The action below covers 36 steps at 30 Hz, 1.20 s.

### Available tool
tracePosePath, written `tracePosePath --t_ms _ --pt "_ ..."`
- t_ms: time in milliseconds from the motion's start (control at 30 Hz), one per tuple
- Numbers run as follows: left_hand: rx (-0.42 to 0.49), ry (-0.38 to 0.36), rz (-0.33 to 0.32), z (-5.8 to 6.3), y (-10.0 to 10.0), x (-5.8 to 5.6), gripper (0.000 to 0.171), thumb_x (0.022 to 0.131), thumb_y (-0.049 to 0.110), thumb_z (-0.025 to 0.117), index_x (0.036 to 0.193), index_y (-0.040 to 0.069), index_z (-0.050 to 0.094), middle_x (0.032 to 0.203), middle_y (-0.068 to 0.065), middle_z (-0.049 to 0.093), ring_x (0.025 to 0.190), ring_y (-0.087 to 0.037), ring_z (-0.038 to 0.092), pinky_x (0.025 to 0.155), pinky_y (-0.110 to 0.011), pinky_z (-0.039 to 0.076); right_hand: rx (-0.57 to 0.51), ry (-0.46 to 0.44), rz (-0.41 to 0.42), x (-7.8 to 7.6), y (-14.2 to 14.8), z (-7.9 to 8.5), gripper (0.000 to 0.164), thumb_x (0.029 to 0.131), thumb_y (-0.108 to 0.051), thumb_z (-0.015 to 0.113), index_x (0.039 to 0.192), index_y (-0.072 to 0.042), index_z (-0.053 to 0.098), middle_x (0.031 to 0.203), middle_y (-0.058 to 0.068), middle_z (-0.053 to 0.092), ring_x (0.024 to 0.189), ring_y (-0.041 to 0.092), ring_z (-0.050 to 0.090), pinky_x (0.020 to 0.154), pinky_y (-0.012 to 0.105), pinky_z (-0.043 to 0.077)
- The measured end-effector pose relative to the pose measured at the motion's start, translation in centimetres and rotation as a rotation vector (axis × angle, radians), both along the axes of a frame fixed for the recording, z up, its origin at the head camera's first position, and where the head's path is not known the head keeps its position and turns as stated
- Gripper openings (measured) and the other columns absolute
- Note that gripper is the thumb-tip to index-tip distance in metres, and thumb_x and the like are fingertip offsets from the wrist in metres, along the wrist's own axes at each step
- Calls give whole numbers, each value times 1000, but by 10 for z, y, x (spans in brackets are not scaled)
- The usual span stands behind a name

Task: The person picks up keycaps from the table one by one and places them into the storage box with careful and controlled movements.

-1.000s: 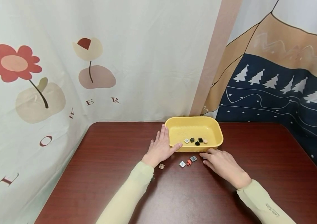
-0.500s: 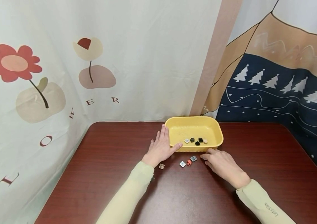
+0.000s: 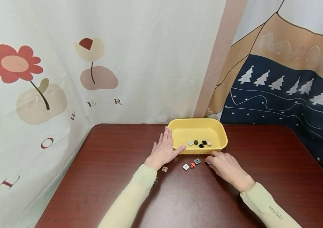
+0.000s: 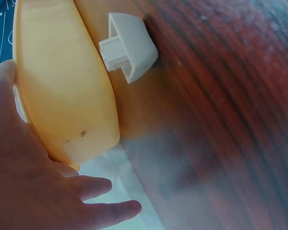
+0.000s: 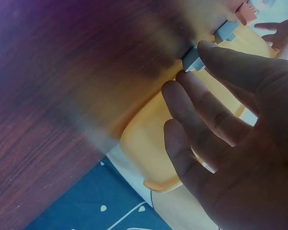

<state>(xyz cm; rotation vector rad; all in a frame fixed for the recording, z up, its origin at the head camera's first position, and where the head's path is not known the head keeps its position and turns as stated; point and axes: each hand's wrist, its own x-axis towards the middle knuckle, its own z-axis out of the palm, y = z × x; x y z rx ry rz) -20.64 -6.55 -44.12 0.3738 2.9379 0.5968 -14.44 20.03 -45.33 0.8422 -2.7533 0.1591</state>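
My left hand (image 3: 162, 152) lies against the left side of the yellow basin (image 3: 173, 139), its fingers straight and the thumb across the front rim. A beige keycap (image 4: 132, 45) sits on the table near that wrist. At the basin's front right corner, my right hand (image 3: 227, 166) pinches a grey keycap (image 5: 193, 59) between thumb and fingertips, low over the table. Left of these fingertips lie a dark grey keycap (image 3: 197, 161), a red keycap (image 3: 192, 165) and a white keycap (image 3: 186, 167).
Several keycaps lie inside the basin, among them a white one (image 3: 190, 143), a black one (image 3: 204, 142) and a pale pink one (image 3: 209, 144). The brown table (image 3: 116, 152) ends at a printed curtain (image 3: 150, 79) behind the basin.
My right fingertips have shifted slightly right and toward me, and the grey keycap now shows beneath them. The left hand and the basin stay put.
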Motion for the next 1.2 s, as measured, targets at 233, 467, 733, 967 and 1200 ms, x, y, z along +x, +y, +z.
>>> tracePosePath --t_ms 233,467,733,967,1200 --pt "-3 3 -3 0 0 0 109 96 79 42 166 4 6 174 -8 -6 157 -38 16 117 -66 27 -8 5 1 1 1 0 14 85 -6 84 95 -17 79 81 -2 60 72 18 60 59 32 44" --pt "-2 4 0 0 0 0 109 96 78 42 166 4 6 174 -8 -6 157 -38 16 117 -66 26 -30 19 -8 2 2 0 16 86 -7 83 99 -16 81 86 -1 65 77 17 63 64 34 45" --pt "-4 1 3 0 0 0 108 96 77 43 166 4 5 174 -7 -7 157 -38 16 117 -66 26 -56 60 -9 6 3 2 18 85 -7 84 100 -17 81 89 -2 65 83 18 64 70 37 45" --pt "-7 3 2 0 0 -1 109 96 79 42 166 4 6 174 -7 -6 157 -38 16 117 -66 27 -92 96 7 9 5 5 22 83 -5 86 101 -17 80 91 -2 65 84 18 64 72 40 47" --pt "-9 7 3 -2 1 -1 109 96 79 42 166 4 6 174 -8 -5 157 -38 16 116 -66 28 -140 117 24 11 6 9 26 80 -3 85 103 -14 77 98 2 66 87 21 66 71 40 48"
